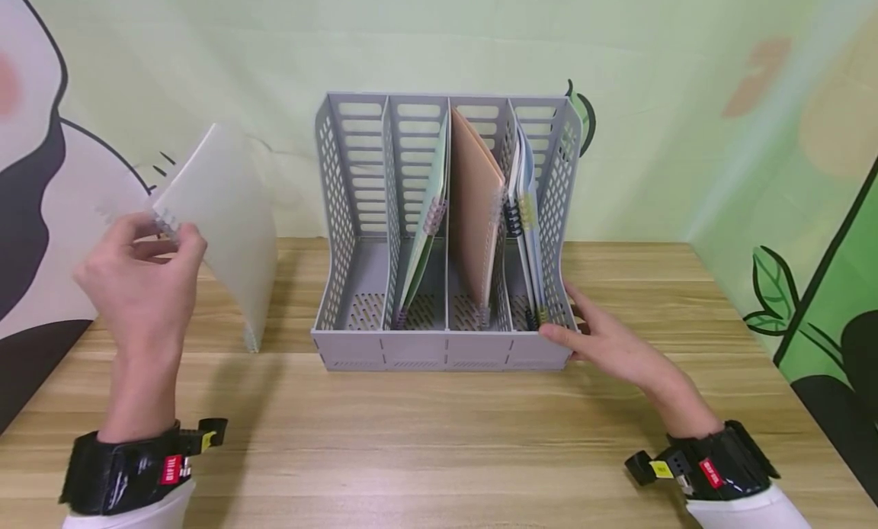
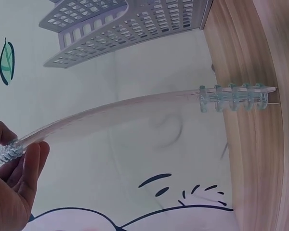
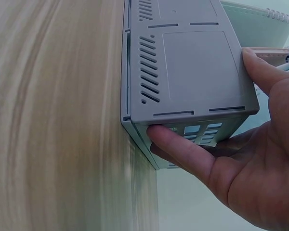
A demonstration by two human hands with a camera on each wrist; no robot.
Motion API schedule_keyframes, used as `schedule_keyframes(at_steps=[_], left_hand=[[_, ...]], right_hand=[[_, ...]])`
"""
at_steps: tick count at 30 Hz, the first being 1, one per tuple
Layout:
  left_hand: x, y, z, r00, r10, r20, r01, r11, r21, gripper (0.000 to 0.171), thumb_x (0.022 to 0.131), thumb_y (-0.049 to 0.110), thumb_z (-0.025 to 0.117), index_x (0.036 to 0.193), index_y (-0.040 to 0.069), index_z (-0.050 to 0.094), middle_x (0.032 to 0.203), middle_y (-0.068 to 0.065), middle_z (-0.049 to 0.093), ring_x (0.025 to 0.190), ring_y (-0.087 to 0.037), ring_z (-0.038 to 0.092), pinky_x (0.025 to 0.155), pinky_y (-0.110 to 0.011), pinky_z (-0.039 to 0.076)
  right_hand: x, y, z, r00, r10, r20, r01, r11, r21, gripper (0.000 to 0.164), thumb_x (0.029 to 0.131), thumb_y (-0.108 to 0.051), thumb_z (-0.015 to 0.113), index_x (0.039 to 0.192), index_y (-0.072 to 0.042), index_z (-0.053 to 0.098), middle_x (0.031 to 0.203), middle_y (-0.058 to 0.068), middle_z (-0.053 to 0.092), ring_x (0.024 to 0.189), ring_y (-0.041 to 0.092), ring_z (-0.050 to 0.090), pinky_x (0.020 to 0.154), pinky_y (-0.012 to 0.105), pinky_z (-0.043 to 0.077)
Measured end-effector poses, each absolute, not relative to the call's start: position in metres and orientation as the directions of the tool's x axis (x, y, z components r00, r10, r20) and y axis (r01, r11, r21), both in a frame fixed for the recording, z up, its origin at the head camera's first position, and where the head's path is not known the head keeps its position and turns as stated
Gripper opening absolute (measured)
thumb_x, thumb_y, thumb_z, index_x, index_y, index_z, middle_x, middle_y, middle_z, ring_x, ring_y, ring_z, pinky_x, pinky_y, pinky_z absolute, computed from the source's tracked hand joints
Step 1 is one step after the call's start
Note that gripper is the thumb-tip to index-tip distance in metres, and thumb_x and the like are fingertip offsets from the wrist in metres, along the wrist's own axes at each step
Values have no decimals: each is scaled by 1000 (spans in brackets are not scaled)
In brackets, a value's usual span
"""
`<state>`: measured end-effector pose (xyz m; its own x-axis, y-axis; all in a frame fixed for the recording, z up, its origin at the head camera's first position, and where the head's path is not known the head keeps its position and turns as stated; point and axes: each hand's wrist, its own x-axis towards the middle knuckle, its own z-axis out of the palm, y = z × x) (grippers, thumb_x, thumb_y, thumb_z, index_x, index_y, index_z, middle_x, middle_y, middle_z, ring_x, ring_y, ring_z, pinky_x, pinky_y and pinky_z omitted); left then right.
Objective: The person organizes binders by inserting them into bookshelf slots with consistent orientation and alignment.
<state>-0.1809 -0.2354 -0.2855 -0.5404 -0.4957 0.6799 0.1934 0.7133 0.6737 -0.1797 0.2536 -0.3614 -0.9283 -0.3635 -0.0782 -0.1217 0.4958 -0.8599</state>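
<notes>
A pale translucent spiral notebook (image 1: 236, 224) stands tilted at the left, its cover slightly bowed. My left hand (image 1: 147, 274) pinches its upper end at the clear ring binding. The lower clear rings (image 2: 233, 98) show in the left wrist view, close to the wood; I cannot tell if that end touches. In the middle stands a grey file organizer (image 1: 480, 354) with several upright compartments. My right hand (image 1: 610, 342) grips its front right corner, thumb over the front lip, fingers against the perforated side wall (image 3: 192, 131).
From the left, the organizer's second compartment holds a green spiral notebook (image 1: 432, 201), the third a brown one (image 1: 475, 209). White and blue notebooks (image 1: 528, 209) lean in the rightmost. A wooden tabletop (image 1: 439, 445) lies beneath, with a printed cloth (image 1: 652, 133) behind.
</notes>
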Motion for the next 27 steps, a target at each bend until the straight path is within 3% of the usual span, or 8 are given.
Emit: schedule_keyframes(at_steps=[9, 20, 27], left_hand=[[-183, -239, -287, -492, -530, 690, 143, 733, 665, 27, 86, 23, 64, 100, 2, 73, 92, -4, 71, 65, 28, 47, 60, -5, 41], [-184, -239, -287, -499, -551, 669, 104, 728, 678, 22, 83, 16, 64, 100, 2, 68, 98, -2, 70, 64, 27, 45, 60, -6, 38], [-185, -240, -289, -525, -542, 657, 55, 748, 661, 30, 84, 14, 62, 111, 1, 63, 105, -2, 68, 65, 23, 43, 61, -5, 37]], right_hand=[[-180, 253, -361, -929, -361, -84, -113, 492, -863, 89, 99, -38, 61, 159, -12, 0, 149, 27, 31, 121, 42, 50, 78, 33, 54], [-179, 254, -360, -929, -358, -90, -115, 514, -850, 89, 98, -39, 60, 159, -13, 1, 147, 27, 34, 116, 37, 56, 78, 32, 54], [-179, 254, -360, -930, -355, -90, -116, 518, -847, 88, 99, -39, 60, 159, -13, 1, 148, 26, 32, 118, 38, 54, 79, 31, 54]])
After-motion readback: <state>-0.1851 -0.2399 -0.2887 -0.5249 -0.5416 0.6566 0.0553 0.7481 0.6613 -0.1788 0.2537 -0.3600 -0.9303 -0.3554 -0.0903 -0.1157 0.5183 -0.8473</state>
